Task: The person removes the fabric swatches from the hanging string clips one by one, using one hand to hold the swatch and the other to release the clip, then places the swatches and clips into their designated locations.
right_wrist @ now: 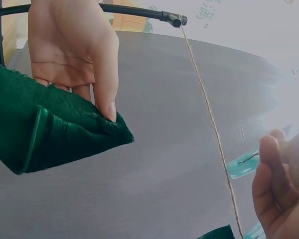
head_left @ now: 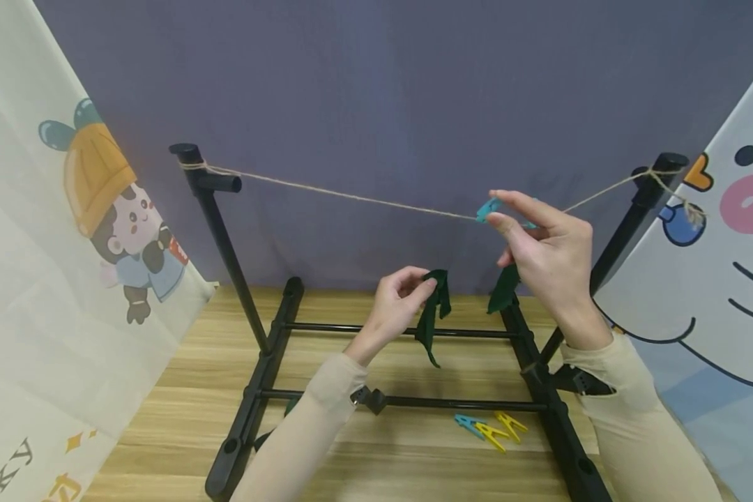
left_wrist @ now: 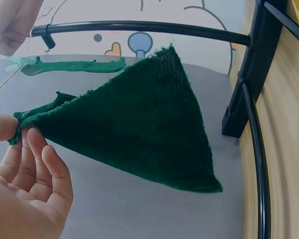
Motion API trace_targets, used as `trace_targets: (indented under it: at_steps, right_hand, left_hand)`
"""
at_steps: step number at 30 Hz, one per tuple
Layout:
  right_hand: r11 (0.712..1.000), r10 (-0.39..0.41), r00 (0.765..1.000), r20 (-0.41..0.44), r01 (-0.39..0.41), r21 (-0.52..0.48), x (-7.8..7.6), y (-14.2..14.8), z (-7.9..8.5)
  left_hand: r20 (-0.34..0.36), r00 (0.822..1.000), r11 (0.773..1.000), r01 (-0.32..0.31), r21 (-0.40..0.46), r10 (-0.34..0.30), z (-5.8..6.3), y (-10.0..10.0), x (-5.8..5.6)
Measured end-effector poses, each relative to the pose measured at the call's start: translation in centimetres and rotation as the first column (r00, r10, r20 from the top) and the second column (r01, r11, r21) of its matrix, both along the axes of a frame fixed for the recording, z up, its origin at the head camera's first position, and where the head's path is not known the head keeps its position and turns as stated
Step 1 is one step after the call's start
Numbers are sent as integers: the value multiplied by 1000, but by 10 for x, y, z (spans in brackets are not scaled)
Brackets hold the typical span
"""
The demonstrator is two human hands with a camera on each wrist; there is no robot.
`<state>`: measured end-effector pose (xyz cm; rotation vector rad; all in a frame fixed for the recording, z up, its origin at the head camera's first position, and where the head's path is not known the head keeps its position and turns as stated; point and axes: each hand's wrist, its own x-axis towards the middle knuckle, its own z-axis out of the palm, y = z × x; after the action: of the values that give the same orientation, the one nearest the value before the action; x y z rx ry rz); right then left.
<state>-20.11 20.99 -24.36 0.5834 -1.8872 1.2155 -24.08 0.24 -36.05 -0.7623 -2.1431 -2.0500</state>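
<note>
A wood-grained bench bears a black tubular frame, whose two uprights carry a twine cord tied between them. A grey-blue backdrop closes the rear; a pale panel printed with a cartoon figure in an orange hat flanks it on the left, and a panel printed with a pink snout on the right. Three clothespins lie on the bench inside the frame, near its right side rail: one blue clothespin and two yellow clothespins. The left hand pinches a dark green cloth, which hangs below the cord. The right hand grips a light-blue clothespin between thumb and forefinger, its tip at the cord. A second green cloth hangs just beside the right hand.
</note>
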Motion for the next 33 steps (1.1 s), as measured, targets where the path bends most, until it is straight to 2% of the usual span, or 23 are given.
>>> trace_targets:
  at_steps: [10,19,27,33]
  right_hand:
    - [1000,2,1000,-9,-2,-13,2,3,-3]
    - [999,19,999,29,-18,-31,2,6,-10]
    - [1000,3,999,53,-2,-31,5,13,-18]
    - [999,-43,996,83,43,1,7,15,-22]
  left_hand:
    - [-15,1000,1000,-7,-5,7,-8,-8,0]
    - [17,1000,1000,-18,-10,18,-13,-15,2]
    - [8,999,999,-33,-7,33,-16,-26,2]
    - [3,1000,1000,-25,6,25,-18,-30,3]
